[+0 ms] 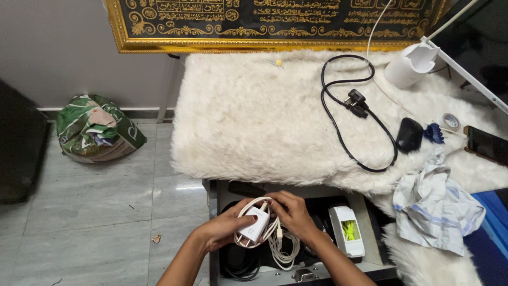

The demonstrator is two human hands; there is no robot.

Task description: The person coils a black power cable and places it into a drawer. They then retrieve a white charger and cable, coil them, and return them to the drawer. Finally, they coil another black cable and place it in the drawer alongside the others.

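My left hand (pixel 222 231) holds a white plug-in charger (pixel 253 228) with its prongs pointing down-left. My right hand (pixel 294 213) grips the white cable (pixel 280 249) that runs from the charger, coiled in loops between and below both hands. Both hands hover over an open drawer (pixel 214 201) under the fur-covered table. Inside the drawer lie dark cables and a white box (pixel 346 231) with a yellow-green item showing through its window.
White fur cover (pixel 254 116) carries a black power cord (pixel 349 100), black mouse (pixel 409 134), blue clip (pixel 435 133), tape roll (pixel 451 121), phone (pixel 487 144), white cup-shaped device (pixel 410 64) and a crumpled cloth (pixel 436 206). A green bag (pixel 95 128) sits on the tiled floor.
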